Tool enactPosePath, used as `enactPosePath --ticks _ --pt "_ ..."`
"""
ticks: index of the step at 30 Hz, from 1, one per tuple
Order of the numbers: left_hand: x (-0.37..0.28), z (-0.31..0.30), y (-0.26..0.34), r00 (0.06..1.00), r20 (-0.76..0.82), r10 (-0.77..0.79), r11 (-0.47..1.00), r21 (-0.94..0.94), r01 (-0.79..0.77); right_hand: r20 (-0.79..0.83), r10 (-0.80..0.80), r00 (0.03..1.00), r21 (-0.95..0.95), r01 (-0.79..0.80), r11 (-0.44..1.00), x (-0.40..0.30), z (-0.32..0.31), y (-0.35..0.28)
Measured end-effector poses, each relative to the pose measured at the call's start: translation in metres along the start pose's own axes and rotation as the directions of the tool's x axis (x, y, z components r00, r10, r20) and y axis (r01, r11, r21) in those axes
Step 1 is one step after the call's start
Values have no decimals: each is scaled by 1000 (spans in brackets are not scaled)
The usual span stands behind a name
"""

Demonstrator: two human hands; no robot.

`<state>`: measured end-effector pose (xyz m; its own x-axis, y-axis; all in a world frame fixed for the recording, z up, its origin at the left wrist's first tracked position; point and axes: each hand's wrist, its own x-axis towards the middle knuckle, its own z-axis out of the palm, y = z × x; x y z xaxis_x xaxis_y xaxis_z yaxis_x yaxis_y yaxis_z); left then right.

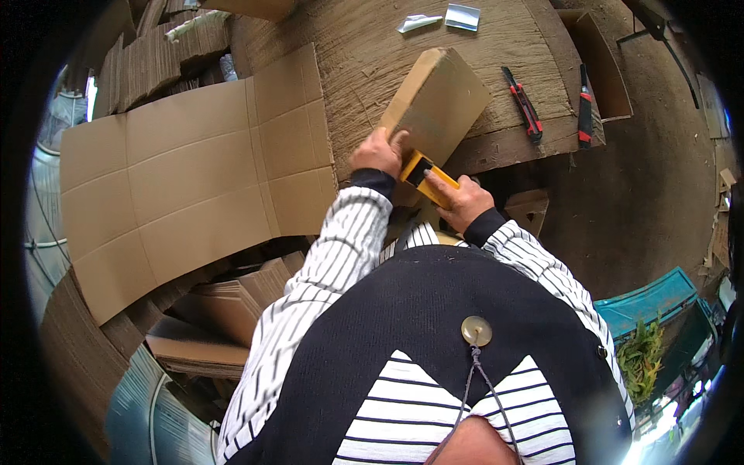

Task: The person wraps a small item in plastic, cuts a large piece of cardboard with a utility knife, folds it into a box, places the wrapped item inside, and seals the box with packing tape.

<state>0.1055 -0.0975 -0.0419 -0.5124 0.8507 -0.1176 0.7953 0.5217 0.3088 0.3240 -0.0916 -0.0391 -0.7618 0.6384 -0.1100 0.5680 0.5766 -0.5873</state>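
Note:
A flat closed cardboard box (450, 102) lies tilted on the wooden table before me. My left hand (378, 154) grips its near left corner, thumb on top and fingers along the side. In my right hand (465, 200) is a yellow-and-black hand tool (429, 179); its exact kind is hard to tell. The tool's far end is close to the box's near end, beside my left hand. Whether it touches the cardboard I cannot tell. To the left, a large creased cardboard sheet (192, 174) lies flat.
Two red-and-black snap-off utility knives, one (525, 110) inward and one (585, 110) by the edge, lie on the wooden table (360, 64). Behind the box are small white pieces (462, 17). Stacked cardboard (151, 64) stands far left, more (221, 314) below; an open carton (598, 70) is right.

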Motion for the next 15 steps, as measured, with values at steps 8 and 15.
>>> enactPosePath --ticks 8,15 --pt "79 -54 -79 989 28 -144 986 91 141 -77 -85 993 101 93 991 15 -44 -38" --pt "133 -40 -131 987 27 -160 987 22 159 -66 -59 996 40 62 997 14 -20 -15"
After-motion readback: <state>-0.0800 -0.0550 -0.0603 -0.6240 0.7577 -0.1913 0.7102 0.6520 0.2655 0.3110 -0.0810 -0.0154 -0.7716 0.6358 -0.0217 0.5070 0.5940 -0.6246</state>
